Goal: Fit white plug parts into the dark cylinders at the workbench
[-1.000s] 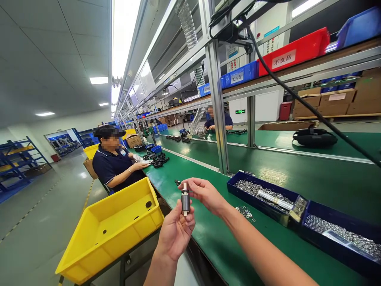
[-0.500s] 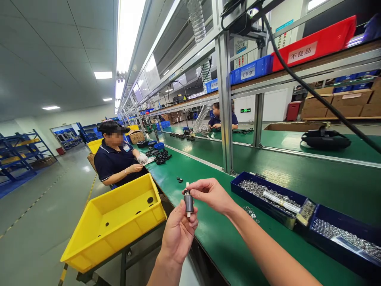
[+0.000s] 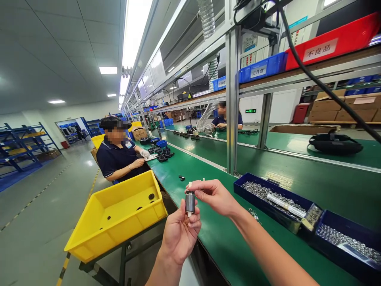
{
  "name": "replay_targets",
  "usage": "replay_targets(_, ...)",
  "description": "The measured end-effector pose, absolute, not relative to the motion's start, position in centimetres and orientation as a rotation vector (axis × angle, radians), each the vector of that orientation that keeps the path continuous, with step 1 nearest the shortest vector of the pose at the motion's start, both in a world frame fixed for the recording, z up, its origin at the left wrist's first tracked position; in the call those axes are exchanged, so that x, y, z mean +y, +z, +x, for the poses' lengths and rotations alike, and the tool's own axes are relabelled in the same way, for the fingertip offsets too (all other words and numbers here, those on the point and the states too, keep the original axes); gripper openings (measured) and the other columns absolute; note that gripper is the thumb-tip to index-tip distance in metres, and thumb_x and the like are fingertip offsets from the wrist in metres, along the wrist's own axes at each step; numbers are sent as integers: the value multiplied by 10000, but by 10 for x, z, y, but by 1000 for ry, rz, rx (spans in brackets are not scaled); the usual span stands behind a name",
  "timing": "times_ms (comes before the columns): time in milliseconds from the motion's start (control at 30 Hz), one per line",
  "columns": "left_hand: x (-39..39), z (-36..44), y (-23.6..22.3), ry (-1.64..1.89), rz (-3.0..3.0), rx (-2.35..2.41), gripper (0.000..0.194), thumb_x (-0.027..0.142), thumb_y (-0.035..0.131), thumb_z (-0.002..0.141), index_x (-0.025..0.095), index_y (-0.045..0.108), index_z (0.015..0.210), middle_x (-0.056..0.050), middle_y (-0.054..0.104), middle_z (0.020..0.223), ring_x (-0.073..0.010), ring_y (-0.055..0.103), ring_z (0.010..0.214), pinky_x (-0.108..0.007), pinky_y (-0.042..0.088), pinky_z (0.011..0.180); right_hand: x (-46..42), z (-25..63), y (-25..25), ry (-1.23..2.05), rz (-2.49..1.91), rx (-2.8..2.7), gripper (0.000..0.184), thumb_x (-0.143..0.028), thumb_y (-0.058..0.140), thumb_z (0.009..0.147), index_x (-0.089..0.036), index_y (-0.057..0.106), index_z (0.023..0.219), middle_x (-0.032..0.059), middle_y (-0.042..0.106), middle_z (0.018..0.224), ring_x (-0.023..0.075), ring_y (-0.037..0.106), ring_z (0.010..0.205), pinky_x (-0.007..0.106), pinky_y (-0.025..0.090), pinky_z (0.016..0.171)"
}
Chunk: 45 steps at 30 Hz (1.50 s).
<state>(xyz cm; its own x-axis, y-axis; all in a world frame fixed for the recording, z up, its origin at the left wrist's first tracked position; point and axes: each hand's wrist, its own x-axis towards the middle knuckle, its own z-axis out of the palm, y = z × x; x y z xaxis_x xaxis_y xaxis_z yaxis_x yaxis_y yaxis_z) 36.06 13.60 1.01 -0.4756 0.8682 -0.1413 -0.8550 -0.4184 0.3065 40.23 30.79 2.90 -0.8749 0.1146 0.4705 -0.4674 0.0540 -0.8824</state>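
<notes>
My left hand (image 3: 178, 234) grips a small dark grey cylinder with a white shaft (image 3: 189, 202), held upright over the near edge of the green bench (image 3: 226, 242). My right hand (image 3: 212, 195) comes in from the right with its fingers pinched at the top of the cylinder; a small white piece pokes up between its fingertips. A few loose metal rings (image 3: 254, 215) lie on the bench just behind my right wrist.
Dark blue trays (image 3: 268, 206) of small metal parts lie to the right. A yellow bin (image 3: 119, 214) on a stand is at the left. A seated person (image 3: 119, 157) works further down the bench, another sits across it. A steel post (image 3: 232, 103) rises behind my hands.
The view has shifted slightly, so everything sits a little to the right. My right fingers have closed over the top of the cylinder's white shaft.
</notes>
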Motion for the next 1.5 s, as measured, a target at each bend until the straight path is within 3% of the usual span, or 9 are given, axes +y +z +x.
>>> replay_targets(300,137,357,4,2109,122,487,242,259,645,985,52,755,928,-94,682,796,-54,516,587,-141,452,522,297,401,28,1887,372,-1924,311,-466,705,963,-216,772,1134,99,749,1175,279,677,1156,459,536,1052)
replay_targets(467,138,352,-1,2268,222,715,295,302,910,746,115,771,928,-60,719,839,-98,610,695,-195,538,658,288,423,50,1299,371,-2287,492,-225,791,857,-265,622,1318,74,630,1325,274,560,1267,457,471,1118)
replay_targets(567,135,352,-1,2294,303,808,266,327,898,758,130,768,880,-63,711,833,-113,629,746,-176,508,631,284,428,55,1033,422,-2364,678,-173,877,773,-266,563,1367,68,619,1306,275,517,1271,440,481,1084)
replay_targets(767,135,352,1,2371,332,921,284,369,899,750,136,769,849,-36,668,790,-122,646,777,-180,525,683,284,414,40,955,548,-2187,575,-269,889,820,-235,608,1320,70,682,1144,262,569,1105,419,517,959)
replay_targets(900,137,346,0,2401,512,1024,288,405,861,801,158,775,922,-40,691,866,-122,657,826,-177,534,731,287,407,35,1038,574,-2102,591,-347,882,840,-259,614,1360,77,679,1207,271,568,1168,452,472,1054)
replay_targets(1033,139,330,-8,2337,828,1083,747,523,895,709,274,648,1368,-55,720,1016,-169,687,888,-226,560,781,290,407,34,1204,499,-2013,607,-496,874,821,-286,646,1343,90,592,1302,275,554,1222,442,460,1069)
replay_targets(1100,142,320,-13,2324,965,1165,819,543,902,683,295,619,1411,-57,727,1004,-177,688,880,-234,563,789,291,407,33,1242,500,-2004,617,-518,869,820,-306,641,1353,78,588,1284,262,568,1201,419,470,1045)
replay_targets(1267,149,305,-12,2452,1234,1319,658,565,906,654,250,756,1212,-113,656,1259,-283,633,1154,-303,569,944,293,407,31,1225,513,-2008,615,-537,842,845,-354,606,1383,54,593,1288,249,566,1201,396,463,1043)
replay_targets(1500,147,302,-6,2389,1398,1319,539,542,834,768,234,738,1200,-114,605,1230,-279,626,1161,-315,564,990,285,411,41,1086,471,-2012,496,-548,791,883,-301,628,1282,58,613,1181,255,560,1101,392,478,966)
